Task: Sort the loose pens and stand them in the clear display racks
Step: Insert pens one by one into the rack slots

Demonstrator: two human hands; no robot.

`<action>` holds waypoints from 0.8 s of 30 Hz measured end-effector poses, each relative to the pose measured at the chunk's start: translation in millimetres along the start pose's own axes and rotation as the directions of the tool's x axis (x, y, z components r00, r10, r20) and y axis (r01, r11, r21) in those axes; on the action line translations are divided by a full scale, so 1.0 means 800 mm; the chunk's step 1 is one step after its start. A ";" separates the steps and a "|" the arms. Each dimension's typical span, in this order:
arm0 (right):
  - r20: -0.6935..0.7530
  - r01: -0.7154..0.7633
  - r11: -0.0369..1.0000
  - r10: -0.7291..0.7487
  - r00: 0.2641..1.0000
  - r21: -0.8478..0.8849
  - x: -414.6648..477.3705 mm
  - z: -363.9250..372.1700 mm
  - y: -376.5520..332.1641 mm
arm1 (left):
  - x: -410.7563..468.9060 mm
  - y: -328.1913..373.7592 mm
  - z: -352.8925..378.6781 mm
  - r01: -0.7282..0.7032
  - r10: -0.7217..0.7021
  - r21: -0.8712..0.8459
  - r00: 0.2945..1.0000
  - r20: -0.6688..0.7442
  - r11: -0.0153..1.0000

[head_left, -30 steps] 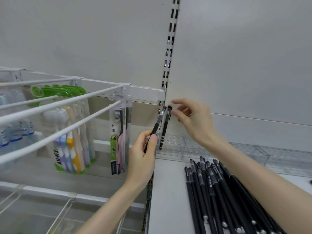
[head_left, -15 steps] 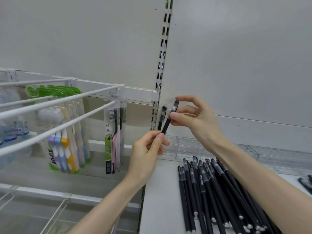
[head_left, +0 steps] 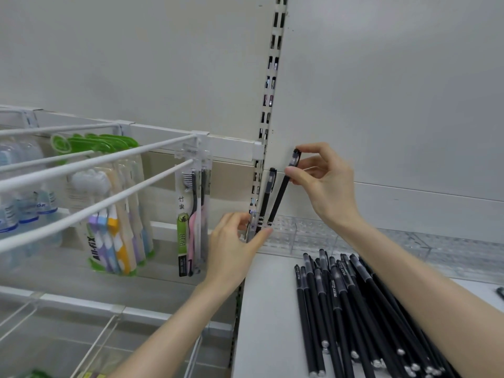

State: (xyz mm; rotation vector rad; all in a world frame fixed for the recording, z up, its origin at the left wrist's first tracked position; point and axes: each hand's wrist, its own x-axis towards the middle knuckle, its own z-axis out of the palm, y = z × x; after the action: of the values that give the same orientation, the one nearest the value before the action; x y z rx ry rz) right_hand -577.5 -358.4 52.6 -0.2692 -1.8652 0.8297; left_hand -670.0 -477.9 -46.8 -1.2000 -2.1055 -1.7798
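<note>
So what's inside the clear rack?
A standing pen and a tilted pen pinched by the right hand, both at its left end. The left hand hides the left corner of the rack and both tips.

Toothbrush packs [head_left: 195,214] on hooks, bottles [head_left: 26,205] left.

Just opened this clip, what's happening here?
A person is filling a clear rack with black pens. The right hand pinches one pen near its cap, tilted, with its lower end at the rack's holes. The left hand holds the rack's left end. A second pen already stands in the rack beside it, and a pile of loose pens lies on the shelf.
</note>
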 end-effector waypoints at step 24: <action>0.056 0.024 0.997 -0.019 0.998 -0.077 -0.003 0.010 0.015 | 0.006 0.000 0.000 -0.025 0.026 0.083 1.000 -0.003 0.996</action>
State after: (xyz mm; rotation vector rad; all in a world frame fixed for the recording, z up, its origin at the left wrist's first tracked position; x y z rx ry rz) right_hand -585.6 -354.3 41.0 -0.2769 -1.9518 0.7575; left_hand -672.7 -475.5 -44.1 -1.1959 -2.1291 -1.6657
